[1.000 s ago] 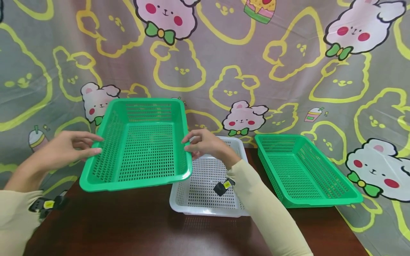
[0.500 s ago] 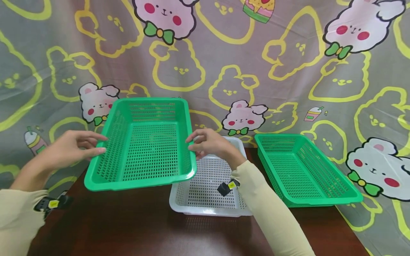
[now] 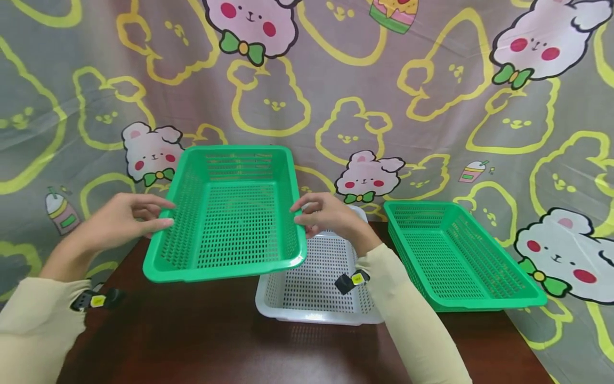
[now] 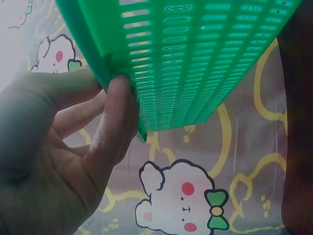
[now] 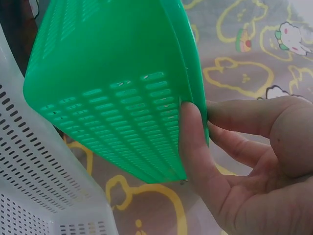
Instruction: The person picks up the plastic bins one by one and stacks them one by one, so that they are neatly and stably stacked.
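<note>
A green plastic basket (image 3: 240,224) with slotted walls hangs above the table, tilted so its inside faces the head camera. My left hand (image 3: 129,218) pinches its left rim between thumb and fingers. On the opposite rim my right hand (image 3: 331,216) does the same. The left wrist view shows the left hand (image 4: 73,132) gripping the rim from outside, below the basket's slotted wall (image 4: 186,58). In the right wrist view, fingers of the right hand (image 5: 244,152) press the basket's side wall (image 5: 112,98) and rim. The basket looks empty.
A white basket (image 3: 318,317) stands on the dark brown table (image 3: 240,341), partly behind the held basket and right forearm. Further right stands another green basket (image 3: 446,256). A patterned curtain (image 3: 307,80) hangs close behind the table.
Both hands have carried the green basket a little to the right, so it overlaps more of the white basket in the head view. The two other baskets have stayed in place.
</note>
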`<action>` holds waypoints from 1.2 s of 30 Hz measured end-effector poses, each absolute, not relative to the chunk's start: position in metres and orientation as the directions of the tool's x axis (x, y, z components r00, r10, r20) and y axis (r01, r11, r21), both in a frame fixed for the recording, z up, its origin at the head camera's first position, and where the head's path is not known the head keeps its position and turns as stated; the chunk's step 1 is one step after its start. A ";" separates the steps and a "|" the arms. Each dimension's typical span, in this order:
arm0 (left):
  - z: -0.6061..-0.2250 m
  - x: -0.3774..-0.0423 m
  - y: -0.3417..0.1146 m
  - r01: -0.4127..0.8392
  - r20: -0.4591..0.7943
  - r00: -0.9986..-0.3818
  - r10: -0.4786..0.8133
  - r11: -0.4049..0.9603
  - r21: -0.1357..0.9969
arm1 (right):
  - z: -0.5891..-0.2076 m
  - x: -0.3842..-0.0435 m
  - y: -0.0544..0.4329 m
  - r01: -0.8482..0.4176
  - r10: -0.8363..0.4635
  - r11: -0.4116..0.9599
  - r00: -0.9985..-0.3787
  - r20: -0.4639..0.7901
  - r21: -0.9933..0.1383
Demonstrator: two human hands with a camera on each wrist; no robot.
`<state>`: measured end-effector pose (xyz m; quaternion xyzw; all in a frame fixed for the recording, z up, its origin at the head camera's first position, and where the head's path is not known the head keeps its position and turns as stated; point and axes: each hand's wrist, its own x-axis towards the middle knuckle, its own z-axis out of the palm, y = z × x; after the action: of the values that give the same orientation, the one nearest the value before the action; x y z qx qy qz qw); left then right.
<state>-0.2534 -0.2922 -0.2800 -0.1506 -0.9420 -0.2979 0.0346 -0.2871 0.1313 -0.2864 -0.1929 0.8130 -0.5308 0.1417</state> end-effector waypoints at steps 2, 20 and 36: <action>-0.279 -0.254 -0.289 0.311 0.155 -0.950 0.271 0.766 0.563 | -0.286 -0.287 0.134 -0.163 -0.457 0.362 -0.889 -0.022 -0.918; -0.279 -0.258 -0.269 0.349 0.161 -0.933 0.321 0.702 0.621 | -0.288 -0.281 0.159 -0.164 -0.413 0.389 -0.911 -0.013 -0.907; -0.286 -0.254 -0.246 0.369 0.174 -0.920 0.351 0.627 0.686 | -0.292 -0.270 0.185 -0.155 -0.383 0.388 -0.924 -0.006 -0.908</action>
<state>-0.2537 -0.2463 -0.2864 -0.1997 -0.9018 -0.3831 0.0116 -0.2698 0.1855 -0.2922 -0.1628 0.8262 -0.5284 0.1081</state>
